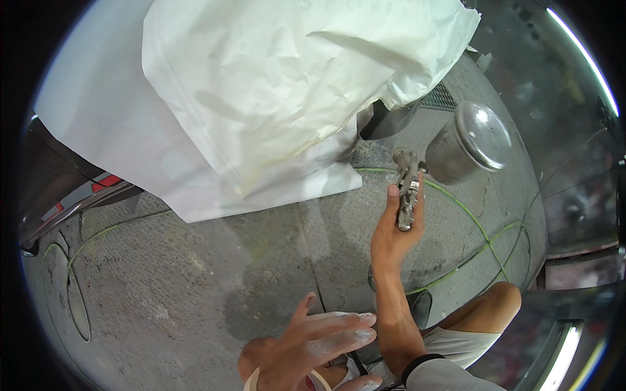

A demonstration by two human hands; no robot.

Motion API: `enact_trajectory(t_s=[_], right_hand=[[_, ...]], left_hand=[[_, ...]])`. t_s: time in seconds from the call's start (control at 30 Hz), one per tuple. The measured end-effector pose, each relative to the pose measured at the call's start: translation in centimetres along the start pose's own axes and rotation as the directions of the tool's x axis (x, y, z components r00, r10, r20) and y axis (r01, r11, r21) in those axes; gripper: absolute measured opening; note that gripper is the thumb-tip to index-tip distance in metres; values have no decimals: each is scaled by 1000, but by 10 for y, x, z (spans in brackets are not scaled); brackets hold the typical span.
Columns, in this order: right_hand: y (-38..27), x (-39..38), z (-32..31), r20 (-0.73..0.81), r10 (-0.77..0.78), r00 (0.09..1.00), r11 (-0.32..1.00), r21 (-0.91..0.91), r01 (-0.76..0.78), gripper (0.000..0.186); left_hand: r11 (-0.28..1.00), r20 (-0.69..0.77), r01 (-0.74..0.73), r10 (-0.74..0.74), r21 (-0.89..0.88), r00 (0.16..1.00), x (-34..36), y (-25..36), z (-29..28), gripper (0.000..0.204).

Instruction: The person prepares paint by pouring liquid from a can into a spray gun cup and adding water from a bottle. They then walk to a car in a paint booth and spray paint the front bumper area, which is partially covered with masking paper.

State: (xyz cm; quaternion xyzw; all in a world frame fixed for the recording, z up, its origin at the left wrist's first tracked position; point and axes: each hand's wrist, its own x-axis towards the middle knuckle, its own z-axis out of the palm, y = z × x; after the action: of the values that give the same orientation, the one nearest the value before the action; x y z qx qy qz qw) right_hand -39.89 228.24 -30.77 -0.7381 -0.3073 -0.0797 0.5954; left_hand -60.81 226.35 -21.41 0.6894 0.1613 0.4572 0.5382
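My right hand (399,234) is wrapped round the grip of a metal spray gun (407,189), held out ahead over the floor. A silver paint cup (466,144) with a rounded lid is fixed to the gun and leans to the right. Nothing is in my left hand (326,342), which hovers low in front of my body with its fingers apart. Whitish powder or paint marks its fingertips. White masking paper (274,98) drapes over a large object just beyond the gun, and a dark curved part (389,122) shows under its edge.
A green hose (473,218) loops over the rough grey floor (195,274) on the right and again at the left. At the far left is a dark, glossy car-like body (49,169) with a red piece. A floor grate (440,98) lies behind the cup.
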Motion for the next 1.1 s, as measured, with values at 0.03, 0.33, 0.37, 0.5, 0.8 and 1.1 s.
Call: enact_trajectory(t_s=[0.03, 0.33, 0.37, 0.5, 0.8, 1.1], right_hand=[[-4, 0, -4, -8, 9, 1000, 1000, 17, -9, 46], [31, 3, 6, 10, 11, 1000, 1000, -26, -11, 45], [33, 1, 8, 24, 31, 999, 999, -35, -30, 45], [37, -11, 6, 109, 148, 983, 989, -34, -145, 46], [52, 12, 1, 104, 167, 980, 985, -70, -160, 46], [114, 16, -1, 75, 273, 959, 955, 99, -280, 48]], left_hand=[[1000, 6, -2, 2, 5, 1000, 0, 1, 0, 37], [986, 31, 166, -165, -25, 986, 6, 25, 4, 37], [986, 25, 162, -161, -31, 987, 6, 25, 6, 37], [978, 9, 206, -206, -15, 979, 10, 27, 8, 38], [961, -27, 270, -268, 58, 963, 13, 28, 23, 41], [946, -79, 254, -243, 203, 967, 5, 9, 42, 48]])
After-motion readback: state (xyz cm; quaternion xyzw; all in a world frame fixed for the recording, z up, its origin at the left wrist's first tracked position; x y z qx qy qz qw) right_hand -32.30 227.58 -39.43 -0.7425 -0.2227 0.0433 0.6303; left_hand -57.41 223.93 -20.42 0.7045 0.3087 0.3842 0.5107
